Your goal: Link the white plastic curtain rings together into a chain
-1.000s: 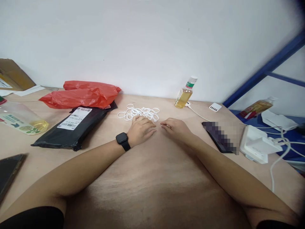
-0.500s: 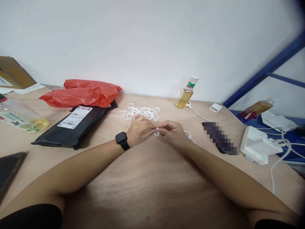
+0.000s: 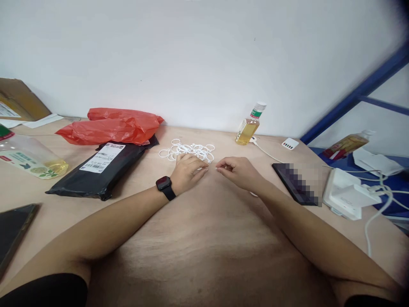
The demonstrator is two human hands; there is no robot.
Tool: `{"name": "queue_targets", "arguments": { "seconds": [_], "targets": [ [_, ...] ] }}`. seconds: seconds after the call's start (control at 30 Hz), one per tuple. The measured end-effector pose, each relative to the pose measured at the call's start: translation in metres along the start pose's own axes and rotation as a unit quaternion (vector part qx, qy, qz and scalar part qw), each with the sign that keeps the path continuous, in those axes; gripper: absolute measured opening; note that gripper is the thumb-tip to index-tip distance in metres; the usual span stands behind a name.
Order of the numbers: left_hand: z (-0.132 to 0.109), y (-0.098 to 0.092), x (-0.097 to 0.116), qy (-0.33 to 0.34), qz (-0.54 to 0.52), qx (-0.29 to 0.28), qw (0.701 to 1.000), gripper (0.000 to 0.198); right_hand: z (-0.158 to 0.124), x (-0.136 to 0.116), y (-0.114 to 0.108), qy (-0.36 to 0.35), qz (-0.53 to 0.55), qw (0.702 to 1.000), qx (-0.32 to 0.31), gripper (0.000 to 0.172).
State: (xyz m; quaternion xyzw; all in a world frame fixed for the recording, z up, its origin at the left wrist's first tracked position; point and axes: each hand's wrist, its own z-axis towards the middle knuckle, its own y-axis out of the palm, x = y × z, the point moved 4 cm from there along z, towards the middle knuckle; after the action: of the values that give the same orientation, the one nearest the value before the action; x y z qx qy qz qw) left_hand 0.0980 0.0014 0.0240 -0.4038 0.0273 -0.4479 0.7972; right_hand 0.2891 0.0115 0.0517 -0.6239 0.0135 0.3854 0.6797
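My left hand, with a black watch on its wrist, is over the near edge of a pile of thin white plastic rings. Its thumb and fingers are drawn together towards the right, and a small pale patch shows between them that I cannot make out. Just across a narrow gap, my right hand has thumb and forefinger in a pinch. Whatever those fingertips hold, if anything, is too small to name. Beneath the right wrist a bit of a white ring peeks out; the forearm hides the remainder.
Left of the pile lie a black mailing parcel, a red plastic bag and an oil bottle. A second bottle stands by the wall. At right are a phone, a USB charger and a white power strip with cables.
My hands were touching around a small white ring; now a gap separates their fingertips and that ring is no longer visible between them. The right hand has shifted slightly right and up.
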Motion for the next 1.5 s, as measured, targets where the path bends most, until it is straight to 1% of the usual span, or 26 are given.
{"name": "queue_targets", "arguments": {
  "seconds": [0.03,0.1,0.17,0.2,0.23,0.3,0.33,0.4,0.43,0.5,0.53,0.6,0.67,0.73,0.77,0.83,0.9,0.93,1.03,1.13,1.2,1.3,1.4,1.5],
  "targets": [
    [0.000,0.001,-0.002,-0.017,0.008,0.001,1.000,0.016,0.001,0.003,-0.005,0.009,-0.088,0.996,-0.030,0.012],
    [0.000,0.003,-0.005,-0.035,0.019,-0.003,0.999,0.016,0.000,0.012,-0.011,0.052,-0.218,0.970,-0.098,0.012],
    [0.000,0.007,-0.005,-0.038,0.022,-0.015,0.999,0.014,-0.001,0.021,-0.010,0.089,-0.275,0.947,-0.142,0.012],
    [0.000,0.008,-0.005,-0.036,0.021,-0.020,0.999,0.013,-0.001,0.023,-0.007,0.095,-0.281,0.945,-0.141,0.014],
    [-0.001,0.009,-0.005,-0.034,0.020,-0.025,0.999,0.012,0.001,0.023,-0.003,0.090,-0.277,0.948,-0.126,0.017],
    [-0.001,0.011,-0.004,-0.030,0.019,-0.029,0.999,0.011,0.006,0.019,0.008,0.061,-0.258,0.961,-0.077,0.026],
    [-0.001,0.011,-0.003,-0.028,0.019,-0.030,0.999,0.011,0.009,0.017,0.014,0.043,-0.250,0.965,-0.064,0.033],
    [-0.001,0.010,-0.003,-0.026,0.022,-0.031,0.999,0.012,0.014,0.015,0.027,0.031,-0.243,0.967,-0.070,0.043],
    [-0.001,0.010,-0.003,-0.026,0.024,-0.031,0.999,0.012,0.016,0.015,0.032,0.032,-0.240,0.967,-0.079,0.042],
    [-0.001,0.010,-0.003,-0.025,0.028,-0.029,0.999,0.012,0.018,0.017,0.036,0.037,-0.230,0.969,-0.087,0.034],
    [-0.001,0.010,-0.003,-0.025,0.030,-0.028,0.999,0.012,0.018,0.018,0.036,0.038,-0.219,0.972,-0.080,0.029],
    [0.000,0.010,-0.003,-0.025,0.034,-0.027,0.999,0.013,0.014,0.019,0.032,0.032,-0.178,0.983,-0.040,0.024],
    [0.000,0.009,-0.004,-0.028,0.035,-0.022,0.999,0.016,0.009,0.017,0.027,0.021,-0.100,0.995,0.021,0.020],
    [-0.001,0.007,-0.004,-0.030,0.030,-0.007,0.999,0.021,0.001,0.014,0.025,0.018,0.005,0.997,0.073,0.017],
    [-0.001,0.005,-0.004,-0.027,0.026,0.000,0.999,0.022,-0.002,0.013,0.026,0.019,0.056,0.995,0.085,0.017],
    [-0.001,0.003,-0.002,-0.011,0.014,0.009,1.000,0.022,-0.007,0.009,0.030,0.018,0.137,0.987,0.086,0.020],
    [0.000,0.001,0.001,0.017,0.002,0.009,1.000,0.022,-0.009,0.006,0.035,0.009,0.179,0.980,0.080,0.022],
    [0.000,0.001,0.002,0.030,-0.004,0.008,1.000,0.022,-0.010,0.005,0.037,0.009,0.191,0.978,0.085,0.023],
    [0.000,-0.001,0.004,0.052,-0.015,0.009,0.998,0.024,-0.010,0.007,0.037,0.016,0.207,0.971,0.123,0.024],
    [0.000,0.000,0.005,0.052,-0.020,0.006,0.998,0.023,-0.011,0.007,0.035,-0.014,0.191,0.971,0.141,0.021],
    [0.000,0.000,0.005,0.049,-0.020,0.004,0.999,0.022,-0.012,0.004,0.033,-0.041,0.177,0.973,0.144,0.017],
    [-0.001,0.000,0.007,0.051,-0.020,0.007,0.998,0.019,-0.014,0.000,0.031,-0.064,0.170,0.972,0.150,0.014],
    [-0.001,-0.001,0.008,0.061,-0.022,0.007,0.998,0.018,-0.015,-0.002,0.030,-0.072,0.173,0.971,0.146,0.016],
    [-0.001,-0.003,0.009,0.073,-0.025,0.002,0.997,0.019,-0.015,0.000,0.033,-0.065,0.199,0.969,0.133,0.019]
  ]
}}
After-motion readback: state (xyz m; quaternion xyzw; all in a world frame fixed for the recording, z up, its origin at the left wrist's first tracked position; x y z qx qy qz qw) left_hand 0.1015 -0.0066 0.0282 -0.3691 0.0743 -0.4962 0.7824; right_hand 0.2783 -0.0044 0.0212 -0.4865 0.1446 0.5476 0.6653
